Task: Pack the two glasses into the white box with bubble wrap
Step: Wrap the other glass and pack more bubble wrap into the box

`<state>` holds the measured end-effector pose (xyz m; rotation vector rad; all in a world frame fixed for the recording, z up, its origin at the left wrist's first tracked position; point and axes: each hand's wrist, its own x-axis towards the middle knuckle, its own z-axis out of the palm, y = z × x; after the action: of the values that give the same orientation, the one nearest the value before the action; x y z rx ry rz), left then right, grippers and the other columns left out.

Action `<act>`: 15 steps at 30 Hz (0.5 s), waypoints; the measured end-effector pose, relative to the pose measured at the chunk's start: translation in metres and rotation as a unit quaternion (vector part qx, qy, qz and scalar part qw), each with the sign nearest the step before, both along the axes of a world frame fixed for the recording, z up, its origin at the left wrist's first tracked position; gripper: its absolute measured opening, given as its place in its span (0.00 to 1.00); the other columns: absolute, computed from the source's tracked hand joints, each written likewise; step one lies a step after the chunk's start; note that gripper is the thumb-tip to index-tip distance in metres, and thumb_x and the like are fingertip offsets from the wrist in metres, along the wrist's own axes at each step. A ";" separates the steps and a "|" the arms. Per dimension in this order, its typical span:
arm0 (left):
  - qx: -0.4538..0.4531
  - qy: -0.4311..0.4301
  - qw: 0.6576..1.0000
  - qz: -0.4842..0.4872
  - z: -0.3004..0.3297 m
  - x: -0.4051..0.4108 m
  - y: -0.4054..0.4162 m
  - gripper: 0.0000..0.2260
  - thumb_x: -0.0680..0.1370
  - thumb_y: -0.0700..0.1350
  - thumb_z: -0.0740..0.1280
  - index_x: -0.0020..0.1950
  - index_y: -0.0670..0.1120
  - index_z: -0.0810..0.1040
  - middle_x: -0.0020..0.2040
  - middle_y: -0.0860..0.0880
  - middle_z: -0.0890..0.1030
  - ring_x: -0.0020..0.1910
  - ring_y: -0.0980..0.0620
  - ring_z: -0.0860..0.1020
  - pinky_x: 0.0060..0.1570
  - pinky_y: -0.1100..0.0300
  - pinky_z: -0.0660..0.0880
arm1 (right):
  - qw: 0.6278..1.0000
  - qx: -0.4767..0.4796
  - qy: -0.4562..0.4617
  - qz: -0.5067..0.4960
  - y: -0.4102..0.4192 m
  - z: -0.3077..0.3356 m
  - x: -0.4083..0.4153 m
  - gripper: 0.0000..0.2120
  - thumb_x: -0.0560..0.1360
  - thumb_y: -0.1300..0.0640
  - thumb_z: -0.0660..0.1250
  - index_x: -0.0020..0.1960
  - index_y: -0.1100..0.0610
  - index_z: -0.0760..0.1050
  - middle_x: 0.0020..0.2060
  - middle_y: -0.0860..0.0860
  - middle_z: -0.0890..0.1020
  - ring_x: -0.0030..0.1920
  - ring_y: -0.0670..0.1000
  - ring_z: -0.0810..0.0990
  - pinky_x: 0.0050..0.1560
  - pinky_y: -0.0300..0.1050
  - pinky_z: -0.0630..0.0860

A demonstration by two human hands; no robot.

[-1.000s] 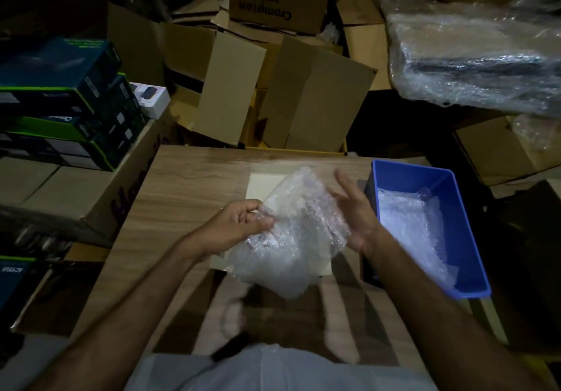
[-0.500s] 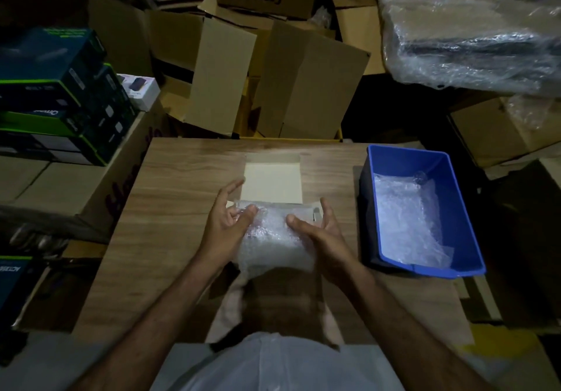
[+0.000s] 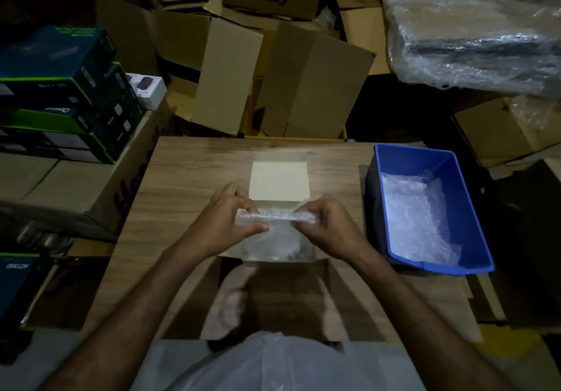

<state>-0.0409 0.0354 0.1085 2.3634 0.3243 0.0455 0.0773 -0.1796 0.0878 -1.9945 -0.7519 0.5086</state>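
The white box (image 3: 280, 179) lies open on the wooden table (image 3: 188, 175), its pale lid flap folded back away from me. Over its open mouth I hold a folded sheet of bubble wrap (image 3: 277, 219). My left hand (image 3: 230, 216) pinches the sheet's left end and my right hand (image 3: 326, 223) pinches its right end. More bubble wrap (image 3: 277, 246) fills the inside of the box below my hands. No bare glass shows; whatever lies in the box is hidden under the wrap.
A blue plastic bin (image 3: 473, 208) with loose bubble wrap (image 3: 416, 220) stands on the table's right side. Stacked dark boxes (image 3: 60, 93) sit to the left, open cardboard cartons (image 3: 273, 78) behind the table, and a plastic-wrapped bundle (image 3: 473, 41) at the upper right.
The large loose sheet held up in front of me has come down onto the box and been folded into a narrow strip. Both hands now pinch its ends.
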 end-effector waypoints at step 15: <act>-0.336 0.025 0.940 0.052 -0.023 -0.017 0.012 0.10 0.79 0.39 0.64 0.46 0.42 0.85 0.52 0.47 0.85 0.54 0.45 0.82 0.56 0.43 0.78 | 0.950 0.149 0.274 -0.030 0.007 -0.025 -0.024 0.09 0.75 0.68 0.66 0.48 0.63 0.86 0.59 0.52 0.82 0.62 0.53 0.80 0.51 0.43 0.81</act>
<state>-0.0583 0.0478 0.0854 1.6705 0.4117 -0.0665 0.0533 -0.1730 0.0626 -1.4855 -0.3900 0.8165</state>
